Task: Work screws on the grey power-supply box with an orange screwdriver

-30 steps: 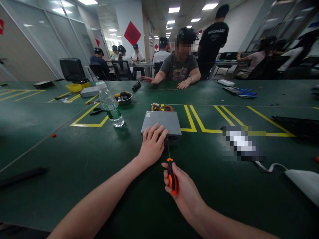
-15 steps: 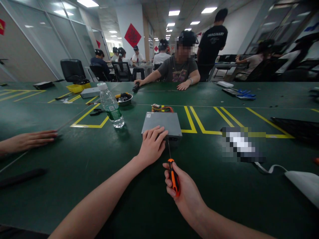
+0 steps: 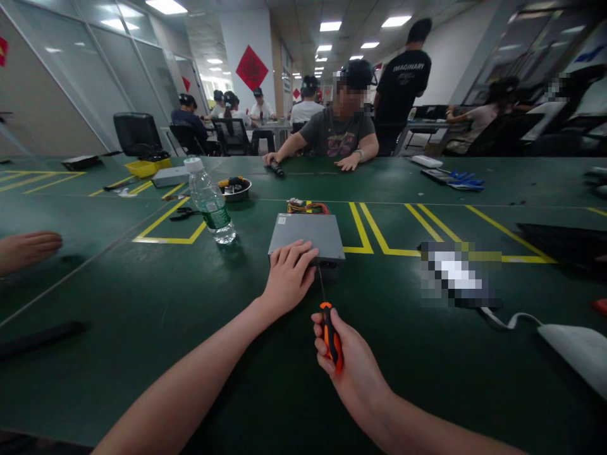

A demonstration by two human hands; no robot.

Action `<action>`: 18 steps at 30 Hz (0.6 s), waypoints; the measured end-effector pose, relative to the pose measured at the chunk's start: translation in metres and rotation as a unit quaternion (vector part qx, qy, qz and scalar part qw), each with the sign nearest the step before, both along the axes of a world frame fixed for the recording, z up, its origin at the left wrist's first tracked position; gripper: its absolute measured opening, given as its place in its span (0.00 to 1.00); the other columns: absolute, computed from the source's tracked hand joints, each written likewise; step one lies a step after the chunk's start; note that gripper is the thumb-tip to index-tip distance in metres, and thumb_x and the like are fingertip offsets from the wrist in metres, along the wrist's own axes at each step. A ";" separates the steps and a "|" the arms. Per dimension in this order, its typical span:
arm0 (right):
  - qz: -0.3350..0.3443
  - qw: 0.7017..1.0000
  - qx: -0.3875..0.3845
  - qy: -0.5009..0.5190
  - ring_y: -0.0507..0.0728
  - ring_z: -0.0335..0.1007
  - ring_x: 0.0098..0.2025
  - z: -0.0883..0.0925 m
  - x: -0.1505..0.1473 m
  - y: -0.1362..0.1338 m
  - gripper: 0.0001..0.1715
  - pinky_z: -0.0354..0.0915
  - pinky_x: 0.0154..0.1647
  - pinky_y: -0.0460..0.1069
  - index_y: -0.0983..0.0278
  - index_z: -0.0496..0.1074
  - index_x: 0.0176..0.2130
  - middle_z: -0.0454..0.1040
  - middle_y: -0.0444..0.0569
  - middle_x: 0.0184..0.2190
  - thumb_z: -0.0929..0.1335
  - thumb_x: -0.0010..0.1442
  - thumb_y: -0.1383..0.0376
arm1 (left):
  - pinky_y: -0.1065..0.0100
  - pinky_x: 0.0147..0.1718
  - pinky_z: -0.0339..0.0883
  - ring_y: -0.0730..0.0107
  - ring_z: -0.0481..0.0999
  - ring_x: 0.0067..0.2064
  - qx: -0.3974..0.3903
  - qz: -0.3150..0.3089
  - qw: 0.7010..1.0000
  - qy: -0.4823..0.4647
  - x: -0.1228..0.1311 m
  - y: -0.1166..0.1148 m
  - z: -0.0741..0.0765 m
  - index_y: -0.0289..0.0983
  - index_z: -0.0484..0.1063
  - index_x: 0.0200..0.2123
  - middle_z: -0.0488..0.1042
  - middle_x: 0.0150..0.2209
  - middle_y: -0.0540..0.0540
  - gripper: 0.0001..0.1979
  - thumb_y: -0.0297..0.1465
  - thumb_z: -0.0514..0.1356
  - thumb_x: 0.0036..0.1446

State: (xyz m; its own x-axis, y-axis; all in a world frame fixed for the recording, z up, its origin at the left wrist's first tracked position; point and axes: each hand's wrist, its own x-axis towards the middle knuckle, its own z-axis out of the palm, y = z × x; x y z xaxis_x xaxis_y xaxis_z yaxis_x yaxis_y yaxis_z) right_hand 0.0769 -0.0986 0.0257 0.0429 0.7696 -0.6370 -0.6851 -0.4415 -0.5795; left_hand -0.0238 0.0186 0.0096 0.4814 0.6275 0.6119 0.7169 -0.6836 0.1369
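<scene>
A grey metal computer power supply (image 3: 308,229) lies on the green table in front of me, with bundled coloured cables behind it. My left hand (image 3: 289,278) is laid over its near edge, fingers on the top and thumb against the front side, gripping it. In my right hand (image 3: 344,344) is an orange and black screwdriver (image 3: 331,338), fingers wrapped round the handle. The thin shaft points away from me to the near face of the power supply, low beside my left thumb. Its tip is too small to make out.
Left of the power supply stands a water bottle (image 3: 214,212), near a metal bowl (image 3: 236,191) and black pliers (image 3: 184,213). A blurred phone-like device (image 3: 459,275) with a white cable lies right. Another person's hand (image 3: 31,251) is at the left; a co-worker (image 3: 339,126) sits opposite.
The co-worker opposite has shifted the black object in their hand to the right. The other person's hand at the left has drawn back leftward. My hands look almost unchanged.
</scene>
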 end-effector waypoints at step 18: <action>0.019 0.996 0.076 0.035 0.43 0.50 0.14 -0.010 0.001 0.002 0.16 0.43 0.12 0.39 0.68 0.67 0.28 0.62 0.42 0.18 0.59 0.60 0.59 | 0.58 0.49 0.53 0.62 0.62 0.54 0.013 0.043 0.999 -0.023 0.009 -0.002 0.000 0.42 0.65 0.44 0.69 0.49 0.48 0.11 0.30 0.52 0.58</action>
State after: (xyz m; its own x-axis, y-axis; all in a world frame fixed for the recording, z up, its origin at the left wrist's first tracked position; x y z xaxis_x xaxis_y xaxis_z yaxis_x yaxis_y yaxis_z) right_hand 0.0783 -0.0969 0.0154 -0.0286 0.8577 -0.5134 -0.7103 -0.3788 -0.5933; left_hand -0.0145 0.0162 0.0098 0.3974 0.6497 0.6480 0.7670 -0.6229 0.1541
